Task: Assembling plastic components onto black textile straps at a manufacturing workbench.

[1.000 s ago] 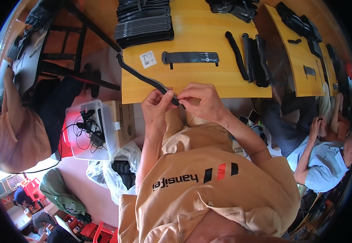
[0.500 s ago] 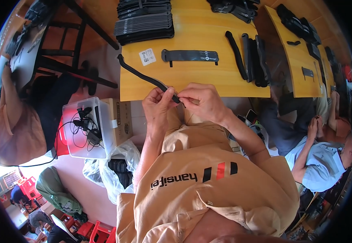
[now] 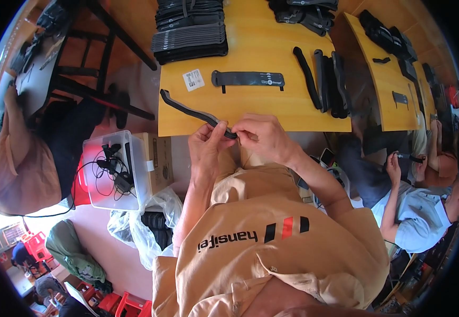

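A narrow dark grey strap (image 3: 190, 111), folded lengthwise, runs slantwise over the near edge of the yellow table (image 3: 298, 113), its free end up to the left. My left hand (image 3: 206, 145) pinches it close to its lower end between thumb and fingers. At that lower end my right hand (image 3: 264, 137) is closed, its fingertips pressed together; the strap's tip is partly hidden there. Beyond my hands a flat dark grey strap (image 3: 245, 79) with white print lies across the table, two small black tabs below it. A white printed label (image 3: 193, 80) lies to its left.
A stack of dark straps (image 3: 190, 41) stands at the table's far left, a looser pile (image 3: 306, 16) at the far right. Several folded straps (image 3: 324, 82) lie at the right edge. Left below stands a clear plastic bin (image 3: 137, 174) with cables. People sit on both sides.
The strap's free end has dropped slightly and shifted right, with both hands lower in the picture. The person at right now has hands apart, holding a dark strip.
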`<state>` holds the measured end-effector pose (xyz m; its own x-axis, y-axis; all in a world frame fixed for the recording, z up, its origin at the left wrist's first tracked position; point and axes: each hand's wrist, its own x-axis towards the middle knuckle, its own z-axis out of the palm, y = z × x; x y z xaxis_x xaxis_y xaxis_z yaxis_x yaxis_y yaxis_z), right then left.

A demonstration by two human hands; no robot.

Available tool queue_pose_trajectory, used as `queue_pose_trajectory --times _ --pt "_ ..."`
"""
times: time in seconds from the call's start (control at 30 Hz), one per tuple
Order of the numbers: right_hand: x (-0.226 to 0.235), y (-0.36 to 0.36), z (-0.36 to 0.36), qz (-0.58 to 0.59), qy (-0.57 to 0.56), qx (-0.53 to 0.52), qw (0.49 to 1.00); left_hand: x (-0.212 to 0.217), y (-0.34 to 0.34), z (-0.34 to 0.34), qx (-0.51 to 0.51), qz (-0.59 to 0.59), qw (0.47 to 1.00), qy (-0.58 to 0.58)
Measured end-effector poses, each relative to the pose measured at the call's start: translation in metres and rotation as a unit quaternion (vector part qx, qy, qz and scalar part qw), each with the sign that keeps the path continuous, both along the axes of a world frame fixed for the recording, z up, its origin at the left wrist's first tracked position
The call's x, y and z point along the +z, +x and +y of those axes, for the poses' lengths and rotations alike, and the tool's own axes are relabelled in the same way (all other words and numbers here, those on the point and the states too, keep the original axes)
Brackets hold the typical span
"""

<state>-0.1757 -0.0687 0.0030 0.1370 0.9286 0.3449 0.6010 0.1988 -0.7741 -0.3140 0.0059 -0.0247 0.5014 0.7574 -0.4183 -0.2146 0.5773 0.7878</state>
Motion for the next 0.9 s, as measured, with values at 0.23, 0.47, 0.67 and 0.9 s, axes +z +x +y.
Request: queue_pose_trajectory --times 0.23,0.47,0.67,0.9 --pt "0.009 -0.01 -0.008 -0.078 0.018 0.002 0.997 0.001 -0.003 0.0 0.011 0.004 1.0 0.01" --pt "0.0 -0.006 0.0 0.011 -0.004 -0.006 1.0 0.0 -0.005 0.0 -0.018 -0.019 1.0 -0.013" --pt "-0.001 -0.011 -0.001 0.043 -0.008 -0.01 0.999 0.013 -0.007 -0.001 -0.031 0.017 0.999 0.021" --pt "-0.013 -0.022 0.001 0.066 -0.047 -0.048 0.996 0.007 -0.024 0.001 -0.165 0.25 0.911 0.285"
